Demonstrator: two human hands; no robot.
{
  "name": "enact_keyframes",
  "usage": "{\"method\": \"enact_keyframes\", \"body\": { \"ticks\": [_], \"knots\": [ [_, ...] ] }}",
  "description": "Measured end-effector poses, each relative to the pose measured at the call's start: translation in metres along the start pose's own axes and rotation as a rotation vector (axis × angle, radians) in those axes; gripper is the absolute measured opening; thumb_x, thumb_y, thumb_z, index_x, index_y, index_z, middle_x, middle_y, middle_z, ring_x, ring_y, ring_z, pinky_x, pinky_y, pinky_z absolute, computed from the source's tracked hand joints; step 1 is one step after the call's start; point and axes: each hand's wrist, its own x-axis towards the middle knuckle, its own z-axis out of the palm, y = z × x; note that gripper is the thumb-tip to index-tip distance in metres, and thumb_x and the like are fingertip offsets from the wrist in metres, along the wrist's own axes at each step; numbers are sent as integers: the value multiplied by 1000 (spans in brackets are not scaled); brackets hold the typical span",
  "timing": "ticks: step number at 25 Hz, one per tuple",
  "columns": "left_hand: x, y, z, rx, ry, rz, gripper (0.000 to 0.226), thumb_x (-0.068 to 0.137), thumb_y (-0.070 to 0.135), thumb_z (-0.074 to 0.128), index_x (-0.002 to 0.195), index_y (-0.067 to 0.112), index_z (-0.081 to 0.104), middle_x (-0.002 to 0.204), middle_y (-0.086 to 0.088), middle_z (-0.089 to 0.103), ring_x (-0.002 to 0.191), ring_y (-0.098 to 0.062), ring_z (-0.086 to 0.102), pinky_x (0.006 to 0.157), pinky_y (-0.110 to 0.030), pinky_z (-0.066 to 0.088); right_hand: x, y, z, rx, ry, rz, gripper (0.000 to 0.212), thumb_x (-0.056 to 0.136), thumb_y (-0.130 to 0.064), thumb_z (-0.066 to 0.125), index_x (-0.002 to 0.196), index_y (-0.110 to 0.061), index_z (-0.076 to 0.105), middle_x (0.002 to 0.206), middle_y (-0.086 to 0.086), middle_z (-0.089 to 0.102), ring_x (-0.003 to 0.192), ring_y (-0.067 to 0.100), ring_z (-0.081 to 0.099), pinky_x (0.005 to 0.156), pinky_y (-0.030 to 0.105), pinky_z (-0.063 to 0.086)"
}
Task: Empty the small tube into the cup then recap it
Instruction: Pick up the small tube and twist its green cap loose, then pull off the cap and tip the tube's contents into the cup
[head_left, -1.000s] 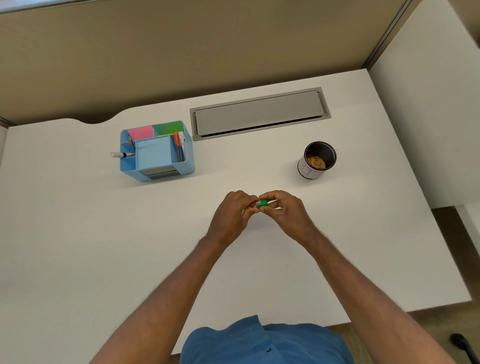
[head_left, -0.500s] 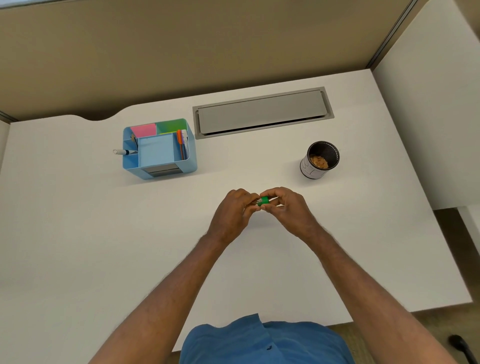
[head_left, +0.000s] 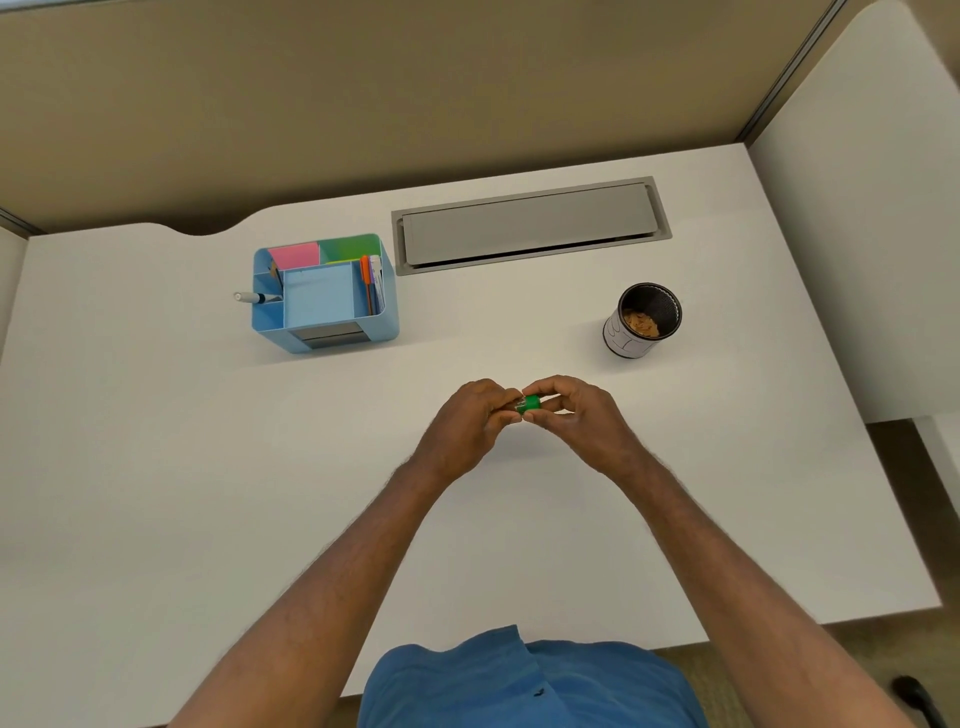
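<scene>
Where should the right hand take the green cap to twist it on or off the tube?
Grip the green cap around its round side wall, thumb and fingers on opposite sides, coming from the right end. The small tube lies roughly level, its body in the left hand, cap pointing toward the right hand, so that end is free.

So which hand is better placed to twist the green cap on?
Right. Its fingertips already pinch the green cap, while the left hand grips the small tube body, which is mostly hidden.

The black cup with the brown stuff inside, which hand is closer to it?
Right. The right hand is nearest the cup; the left hand is farther away.
</scene>
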Motion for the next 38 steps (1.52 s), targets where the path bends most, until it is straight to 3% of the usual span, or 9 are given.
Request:
{"method": "enact_keyframes", "body": {
  "ticks": [4, 7, 11, 17, 23, 30, 34, 38],
  "knots": [
    [0, -3, -4, -108, -40, -85, 27, 98, 23, 65, 123, 19, 71, 103, -2, 73, 92, -16, 62, 81, -32, 53, -5, 1, 4, 92, 9, 25, 30, 86, -15, 83, 113, -26, 75, 107, -11, 78, 94, 6, 76, 82, 18, 58],
    [-2, -1, -1, -143, -24, -128, 35, 92, 27, 73, 126, 20, 69, 112, 3, 73, 96, -11, 64, 86, -27, 54, -6, 1, 6, 111, 16, 52, 25, 88, -20, 82, 112, -25, 76, 104, -9, 80, 95, 9, 77, 88, 30, 61],
    [-3, 1, 0, -140, 8, -135, 31, 89, 29, 76, 118, 22, 74, 106, 5, 75, 88, -4, 62, 82, -29, 55, -8, 1, 7, 135, 6, 76, 24, 87, -22, 83, 109, -25, 76, 103, -5, 81, 96, 12, 78, 93, 40, 62],
    [-6, 1, -1, -110, 7, -86, 25, 90, 30, 75, 114, 27, 77, 96, 4, 78, 85, -13, 66, 77, -40, 57, -6, 0, 2, 131, -35, 84, 24, 86, -17, 84, 109, -18, 78, 100, 2, 82, 98, 22, 78, 97, 50, 60],
    [-6, 1, 2, -72, 59, -81, 20, 92, 36, 70, 108, 27, 76, 92, 2, 77, 81, -15, 65, 73, -46, 57, -6, -5, 8, 90, 54, 55, 20, 85, -21, 85, 103, -24, 79, 96, -6, 80, 91, 14, 77, 90, 41, 63],
    [-8, -4, 1, -78, 44, -78, 22, 92, 31, 71, 113, 25, 75, 96, 0, 78, 84, -17, 66, 75, -47, 57, -3, -9, 2, 30, -31, 41, 21, 87, -18, 83, 105, -26, 77, 99, -8, 80, 94, 12, 76, 89, 31, 61],
    [-7, -4, -2, -105, 54, -108, 20, 91, 31, 73, 111, 27, 75, 96, 5, 76, 84, -12, 65, 77, -43, 58, -3, -6, 3, 55, 19, 53, 22, 86, -21, 83, 105, -29, 76, 102, -10, 78, 89, 8, 74, 80, 23, 58],
    [-9, -6, -3, -151, 77, -192, 31, 88, 28, 77, 118, 22, 73, 108, 5, 76, 92, -8, 66, 86, -37, 59, -6, 3, 0, 145, 57, 40, 23, 88, -15, 80, 108, -25, 75, 104, -10, 76, 87, 2, 65, 81, 23, 55]
  ]
}}
